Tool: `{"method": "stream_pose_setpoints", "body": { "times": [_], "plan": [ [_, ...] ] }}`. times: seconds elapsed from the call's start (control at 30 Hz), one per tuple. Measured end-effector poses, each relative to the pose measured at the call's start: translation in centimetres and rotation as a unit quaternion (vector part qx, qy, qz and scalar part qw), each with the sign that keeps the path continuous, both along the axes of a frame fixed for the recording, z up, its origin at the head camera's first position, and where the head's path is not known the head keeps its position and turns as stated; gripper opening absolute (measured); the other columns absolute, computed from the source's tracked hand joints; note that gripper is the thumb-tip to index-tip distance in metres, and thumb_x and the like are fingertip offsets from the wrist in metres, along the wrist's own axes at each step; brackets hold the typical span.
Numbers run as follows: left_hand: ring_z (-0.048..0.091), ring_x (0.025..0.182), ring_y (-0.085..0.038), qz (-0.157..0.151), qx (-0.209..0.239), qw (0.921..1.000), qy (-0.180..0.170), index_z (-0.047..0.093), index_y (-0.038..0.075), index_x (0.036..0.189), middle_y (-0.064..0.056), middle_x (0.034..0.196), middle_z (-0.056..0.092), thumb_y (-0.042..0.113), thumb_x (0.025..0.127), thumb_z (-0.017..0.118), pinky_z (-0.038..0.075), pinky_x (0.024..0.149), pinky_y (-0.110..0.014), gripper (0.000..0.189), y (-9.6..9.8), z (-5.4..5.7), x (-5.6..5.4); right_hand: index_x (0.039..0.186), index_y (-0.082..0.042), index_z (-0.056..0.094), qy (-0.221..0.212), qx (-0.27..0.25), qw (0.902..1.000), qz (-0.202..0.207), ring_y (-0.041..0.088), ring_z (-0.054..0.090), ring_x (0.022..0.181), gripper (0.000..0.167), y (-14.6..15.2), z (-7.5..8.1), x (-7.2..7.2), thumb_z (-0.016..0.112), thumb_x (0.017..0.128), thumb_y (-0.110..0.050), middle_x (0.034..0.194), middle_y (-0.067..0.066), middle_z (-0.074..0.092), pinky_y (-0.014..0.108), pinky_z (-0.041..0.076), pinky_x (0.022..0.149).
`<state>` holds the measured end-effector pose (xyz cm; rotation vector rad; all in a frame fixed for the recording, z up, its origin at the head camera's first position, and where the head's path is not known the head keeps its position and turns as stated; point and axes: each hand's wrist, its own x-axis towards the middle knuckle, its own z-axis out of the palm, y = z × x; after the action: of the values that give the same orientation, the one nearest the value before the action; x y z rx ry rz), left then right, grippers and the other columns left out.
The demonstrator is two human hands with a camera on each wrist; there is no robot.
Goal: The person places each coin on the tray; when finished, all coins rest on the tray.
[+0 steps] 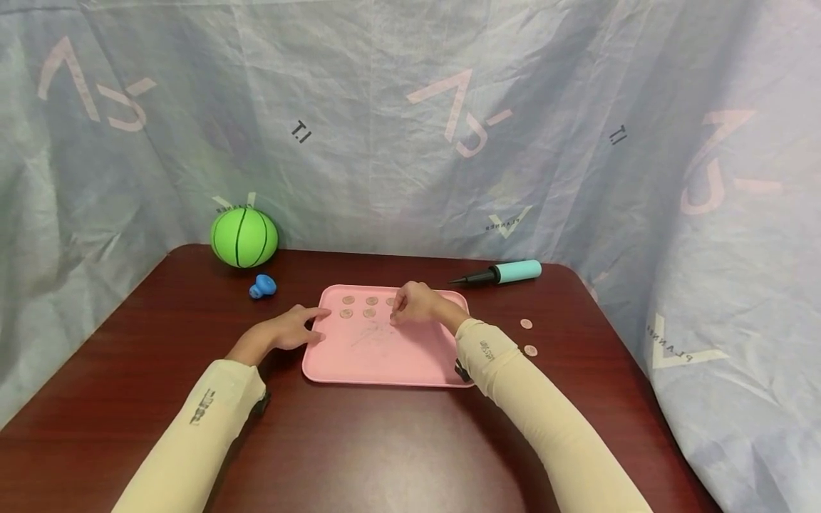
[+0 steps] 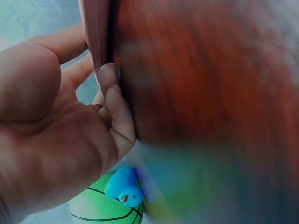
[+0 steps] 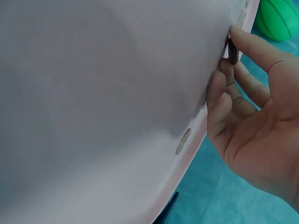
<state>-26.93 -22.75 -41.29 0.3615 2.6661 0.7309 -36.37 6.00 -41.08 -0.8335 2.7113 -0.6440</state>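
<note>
A pink tray (image 1: 385, 360) lies on the table. Several round coins are set out in two rows on its far part, one coin (image 1: 348, 300) at the far left corner. My right hand (image 1: 417, 305) is over the tray and pinches a coin (image 3: 233, 51) between thumb and fingers, low against the surface. Another coin (image 3: 183, 142) lies flat near the rim in the right wrist view. At the tray's left edge my left hand (image 1: 291, 328) rests with thumb and forefinger extended, touching the rim. Its other fingers lie beside the edge in the left wrist view.
Right of the tray, two coins lie on the dark red table (image 1: 359, 456), the nearer coin (image 1: 530, 350) beside my right sleeve. A turquoise hand pump (image 1: 518, 271) lies behind them. Back left are a green ball (image 1: 244, 237) and a blue rubber duck (image 2: 126, 186). Grey cloth hangs behind.
</note>
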Motion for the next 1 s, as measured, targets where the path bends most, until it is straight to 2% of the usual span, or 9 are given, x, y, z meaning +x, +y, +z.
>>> {"method": "stream_pose_setpoints", "body": {
  "times": [0.2,0.57,1.0],
  "plan": [
    [0.031,0.135,-0.046,0.004,0.001,1.0,-0.004,0.04,0.005,0.151,-0.034,0.145,0.033,0.024,0.097,0.061,0.029,0.11,-0.06,0.06,0.03,0.08,-0.14,0.082,-0.015,0.072,0.014,-0.008,0.9999,-0.001,0.004,0.062,0.077,0.018,-0.46,-0.47,-0.14,0.087,0.076,-0.023,0.082,-0.009,0.072,0.021,0.048,0.074],
    [0.029,0.137,-0.046,0.009,0.0,0.9999,-0.008,0.039,0.006,0.151,-0.034,0.147,0.031,0.024,0.098,0.061,0.028,0.11,-0.06,0.061,0.08,-0.16,-0.36,0.088,-0.013,0.071,0.011,-0.016,0.9997,-0.014,0.005,0.065,0.082,0.022,-0.69,-0.59,-0.12,0.086,0.077,-0.024,0.084,-0.007,0.074,0.023,0.049,0.08],
    [0.032,0.134,-0.045,0.008,-0.002,0.9999,-0.009,0.039,0.006,0.151,-0.033,0.145,0.033,0.026,0.097,0.061,0.029,0.109,-0.06,0.062,-0.05,-0.37,-0.35,0.087,-0.012,0.072,0.025,-0.009,0.9996,-0.007,0.008,0.066,0.082,0.019,-0.42,-0.65,0.1,0.083,0.081,-0.027,0.085,-0.004,0.073,0.022,0.05,0.077]
  ]
}}
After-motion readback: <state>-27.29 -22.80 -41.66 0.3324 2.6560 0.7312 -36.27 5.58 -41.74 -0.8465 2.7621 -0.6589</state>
